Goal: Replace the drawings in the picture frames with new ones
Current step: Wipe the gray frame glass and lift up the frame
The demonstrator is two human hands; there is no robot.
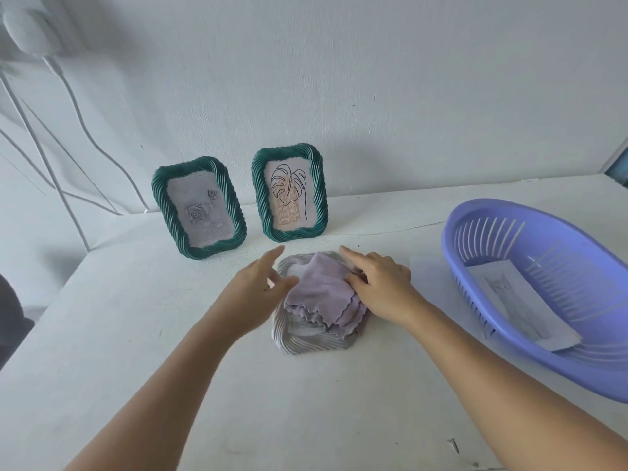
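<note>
Two green twisted-rim picture frames stand at the back of the white table: the left frame [198, 207] shows a grey rose drawing, the right frame [289, 194] a leaf line drawing. In front of them a grey ribbed frame [306, 341] lies flat, mostly covered by a lilac cloth [321, 294]. My right hand [380, 283] rests on the cloth's right side, thumb tucked against its folds. My left hand [258, 287] hovers at the frame's left edge with fingers straight. A drawing sheet [520, 300] of a cat lies in the blue basket [482, 226].
The blue slotted basket takes up the table's right side, with a white sheet [428, 270] lying beside it. White cables [78, 107] hang on the wall at the left. A dark object [13, 321] sits past the table's left edge.
</note>
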